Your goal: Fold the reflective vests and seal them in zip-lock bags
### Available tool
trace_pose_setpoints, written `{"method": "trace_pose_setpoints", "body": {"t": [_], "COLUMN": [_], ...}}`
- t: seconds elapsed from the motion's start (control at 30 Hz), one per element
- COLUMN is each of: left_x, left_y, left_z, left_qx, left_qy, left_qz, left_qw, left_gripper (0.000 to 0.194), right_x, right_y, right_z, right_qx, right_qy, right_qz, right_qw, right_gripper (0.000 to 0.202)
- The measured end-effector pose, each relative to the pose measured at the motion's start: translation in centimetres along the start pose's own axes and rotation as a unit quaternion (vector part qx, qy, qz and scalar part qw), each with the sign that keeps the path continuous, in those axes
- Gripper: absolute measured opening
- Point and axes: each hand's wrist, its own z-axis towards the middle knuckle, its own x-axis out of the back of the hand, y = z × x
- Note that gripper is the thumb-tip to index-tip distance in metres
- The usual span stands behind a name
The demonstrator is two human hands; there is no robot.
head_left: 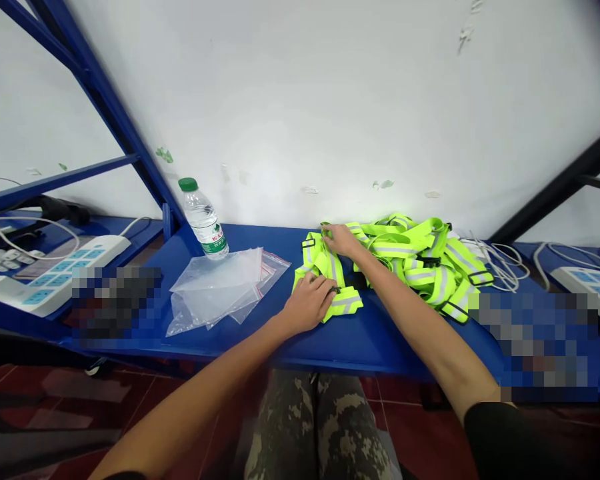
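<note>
A yellow-green reflective strap harness with a grey stripe and black buckles lies partly folded on the blue table. My left hand is closed over its near left part, fingers curled by a black buckle. At the harness's far edge, my right hand pinches the strap with bent fingers; part of the grip is hidden. A tangled pile of more reflective straps spreads to the right, partly behind my right forearm. Left of my left hand lie several clear zip bags, overlapping one another.
A water bottle with a green cap stands behind the bags. The blue table meets a white wall. White cables lie right of the pile. Power strips are at the left; blue frame bars rise there.
</note>
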Motion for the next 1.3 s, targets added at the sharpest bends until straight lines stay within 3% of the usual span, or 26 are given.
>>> {"method": "trace_pose_setpoints", "body": {"t": [0.17, 0.3, 0.47, 0.6, 0.7, 0.8, 0.87, 0.97, 1.03, 1.13, 1.3], "left_x": [0.1, 0.1, 0.1, 0.1, -0.1, -0.5, -0.9, -1.4, -1.6, -2.0, -2.2], "left_y": [0.3, 0.3, -0.1, -1.1, -2.0, -2.8, -3.2, -3.5, -3.7, -3.9, -4.3], "left_z": [-0.2, -0.2, 0.0, 0.7, 1.8, 2.8, 3.2, 3.6, 3.9, 4.5, 5.6], "left_qx": [-0.022, -0.029, -0.030, -0.022, -0.023, -0.008, -0.002, -0.003, -0.005, -0.005, 0.020], "left_qy": [-0.010, -0.015, -0.007, -0.002, 0.001, 0.003, 0.007, 0.014, 0.018, 0.022, 0.038], "left_qz": [-0.016, -0.019, -0.042, -0.042, -0.041, -0.039, -0.040, -0.056, -0.069, -0.086, -0.134], "left_qw": [1.000, 0.999, 0.999, 0.999, 0.999, 0.999, 0.999, 0.998, 0.997, 0.996, 0.990], "left_gripper": [0.033, 0.032, 0.026, 0.024, 0.023, 0.022, 0.023, 0.023, 0.023, 0.027, 0.027], "right_x": [-2.0, -2.7, 0.0, 2.7, 3.9, 4.7, 5.3, 5.4, 4.8, 3.5, 2.2], "right_y": [-0.2, 0.9, 4.4, 5.9, 4.7, 1.6, -0.9, -4.6, -6.1, -6.6, -4.7], "right_z": [1.1, 0.7, 0.4, -0.5, -1.5, -3.5, -5.9, -10.7, -13.8, -16.3, -16.1], "right_qx": [0.013, -0.019, -0.134, -0.177, -0.137, -0.070, -0.044, 0.011, 0.094, 0.181, 0.206], "right_qy": [-0.022, 0.026, 0.112, 0.106, 0.057, 0.006, 0.006, 0.077, 0.045, 0.018, 0.031], "right_qz": [0.015, 0.041, 0.052, 0.016, -0.021, -0.041, -0.054, -0.103, -0.094, -0.114, -0.097], "right_qw": [1.000, 0.999, 0.983, 0.978, 0.989, 0.997, 0.998, 0.992, 0.990, 0.977, 0.973], "right_gripper": [0.028, 0.028, 0.036, 0.034, 0.026, 0.029, 0.024, 0.031, 0.036, 0.051, 0.047]}}
